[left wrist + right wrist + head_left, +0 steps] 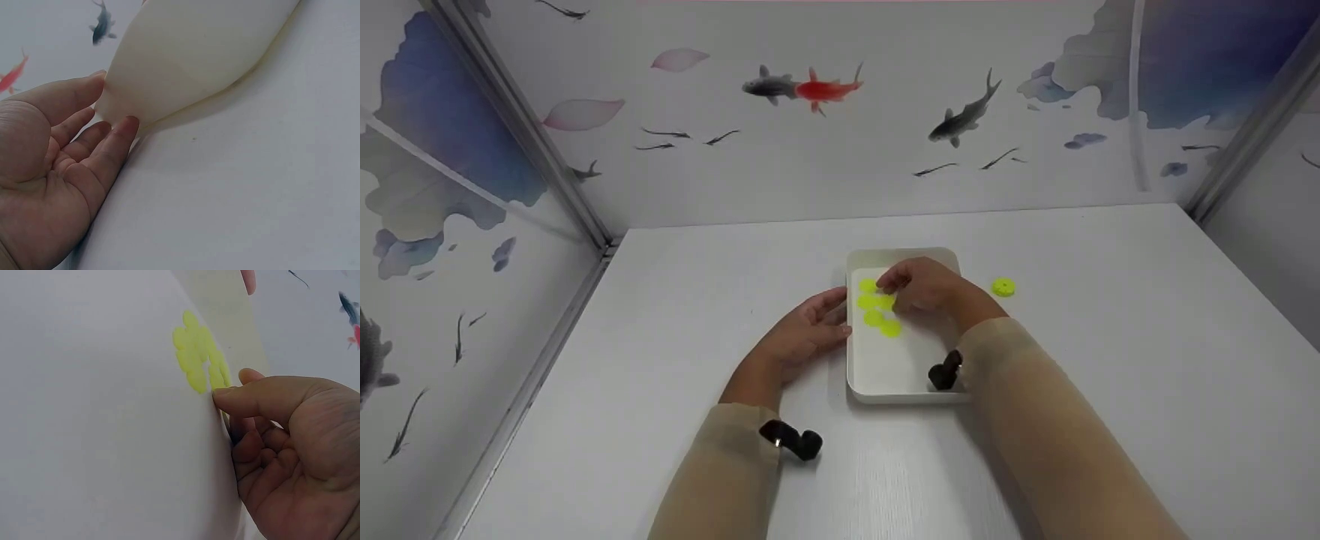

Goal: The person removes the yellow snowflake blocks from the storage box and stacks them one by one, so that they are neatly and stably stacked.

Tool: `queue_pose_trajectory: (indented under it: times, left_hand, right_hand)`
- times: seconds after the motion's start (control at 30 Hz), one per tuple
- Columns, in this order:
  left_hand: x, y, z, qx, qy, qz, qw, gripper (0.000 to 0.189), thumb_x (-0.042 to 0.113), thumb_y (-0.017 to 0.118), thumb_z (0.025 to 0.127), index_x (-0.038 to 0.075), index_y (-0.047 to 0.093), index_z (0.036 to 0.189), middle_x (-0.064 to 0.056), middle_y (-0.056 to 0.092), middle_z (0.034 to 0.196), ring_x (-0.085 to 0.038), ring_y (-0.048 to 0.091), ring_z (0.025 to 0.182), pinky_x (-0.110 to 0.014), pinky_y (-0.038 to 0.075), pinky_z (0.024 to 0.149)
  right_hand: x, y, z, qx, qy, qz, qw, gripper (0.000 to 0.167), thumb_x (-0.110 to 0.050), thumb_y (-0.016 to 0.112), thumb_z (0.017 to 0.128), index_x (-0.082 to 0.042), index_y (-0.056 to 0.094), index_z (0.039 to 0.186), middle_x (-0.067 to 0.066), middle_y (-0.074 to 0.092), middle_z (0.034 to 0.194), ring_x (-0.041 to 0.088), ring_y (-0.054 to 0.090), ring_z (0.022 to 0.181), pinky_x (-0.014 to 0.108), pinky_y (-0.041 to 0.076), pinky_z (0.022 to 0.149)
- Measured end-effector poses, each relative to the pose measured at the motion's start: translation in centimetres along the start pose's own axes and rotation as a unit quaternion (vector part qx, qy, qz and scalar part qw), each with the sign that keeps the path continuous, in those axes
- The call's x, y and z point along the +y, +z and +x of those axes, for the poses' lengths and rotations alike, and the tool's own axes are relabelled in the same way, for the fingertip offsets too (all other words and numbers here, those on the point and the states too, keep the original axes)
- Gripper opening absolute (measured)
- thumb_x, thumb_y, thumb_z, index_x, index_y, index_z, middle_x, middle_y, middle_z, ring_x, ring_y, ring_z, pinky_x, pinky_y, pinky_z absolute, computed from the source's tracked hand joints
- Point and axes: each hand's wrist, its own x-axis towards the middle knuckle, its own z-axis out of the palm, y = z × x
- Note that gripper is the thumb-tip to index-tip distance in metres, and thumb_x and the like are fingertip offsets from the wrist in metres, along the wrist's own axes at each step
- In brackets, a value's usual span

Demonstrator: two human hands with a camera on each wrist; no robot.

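Note:
A white rectangular tray [904, 367] stands on the table with several bright yellow discs [874, 318] lying flat in its left and upper part. My right hand [922, 289] reaches into the tray, its thumb and forefinger at either side of a yellow disc [887, 301] that the hand partly covers. In the right wrist view the right hand [298, 439] has curled fingers, with the thumb tip at the edge of the disc cluster [194, 351]. My left hand [802, 330] touches the tray's left wall with thumb and fingers extended; the left wrist view shows its fingertips [130, 125] against the outer wall.
One more yellow disc [1003, 286] lies on the white table [622, 375], right of the tray. White panels [697, 180] printed with fish and leaves rise behind and at both sides. A small black device [795, 441] is worn on each wrist.

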Motion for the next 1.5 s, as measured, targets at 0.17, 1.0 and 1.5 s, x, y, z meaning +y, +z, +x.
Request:
queue_pose_trajectory:
  times: [0.17,1.0,1.5]
  left_hand:
    - [0.02,0.01,-0.04,0.001,0.001,0.006,1.0,0.081,0.001,0.079,0.093,0.022,0.045,0.163,0.006,0.042,0.171,-0.015,0.045,0.157,-0.038,0.047,0.123]
    - [-0.3,-0.16,0.06,-0.006,0.005,-0.007,0.9999,0.08,0.001,0.079,0.092,0.021,0.046,0.162,0.005,0.043,0.171,-0.017,0.045,0.157,-0.037,0.049,0.12]
    - [-0.21,-0.16,0.1,0.006,0.002,0.009,0.9999,0.08,0.004,0.082,0.091,0.024,0.048,0.161,0.006,0.047,0.169,-0.015,0.045,0.157,-0.039,0.044,0.125]
  right_hand:
    - [0.0,0.04,0.1,0.002,0.002,-0.007,1.0,0.042,-0.001,0.076,0.091,-0.025,0.076,0.126,0.001,0.07,0.128,0.025,0.059,0.119,0.041,0.051,0.114]
    - [0.36,-0.07,0.32,0.014,-0.024,-0.037,0.9989,0.028,-0.015,0.071,0.096,-0.02,0.078,0.123,0.004,0.071,0.123,0.022,0.061,0.104,0.031,0.053,0.088]
    - [0.35,-0.29,0.62,0.05,0.001,0.02,0.9985,0.027,-0.027,0.061,0.105,-0.023,0.079,0.124,0.005,0.07,0.112,0.022,0.063,0.096,0.028,0.055,0.081]
